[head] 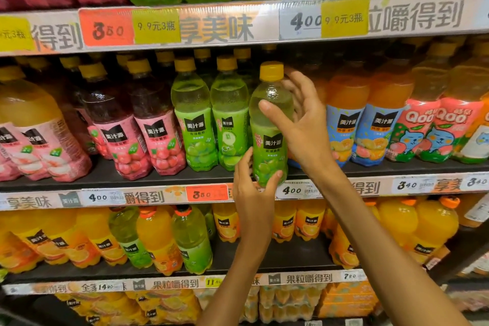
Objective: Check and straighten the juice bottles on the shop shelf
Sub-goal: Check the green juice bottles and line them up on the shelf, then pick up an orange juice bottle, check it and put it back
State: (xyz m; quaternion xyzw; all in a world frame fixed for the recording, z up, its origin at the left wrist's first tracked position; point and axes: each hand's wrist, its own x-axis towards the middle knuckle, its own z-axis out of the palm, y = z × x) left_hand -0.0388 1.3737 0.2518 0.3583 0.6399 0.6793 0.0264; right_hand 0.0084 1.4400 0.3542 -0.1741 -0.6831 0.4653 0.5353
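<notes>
Centrally, the dark middle shelf (158,180) carried rows of juice bottles. At its front edge stood a green grape juice bottle (270,130), upright, with yellow cap, pale liquid and green label facing out. Right hand (304,124) grasped its shoulder; left hand (254,185) pinched its base.

Two bare forearms, no sleeves in view; left hand (254,188) and right hand (304,124) ungloved, no rings or watch.

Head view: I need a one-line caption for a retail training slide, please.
Both hands, left hand low and right hand high, hold a green grape juice bottle at the middle shelf's front edge.
</notes>
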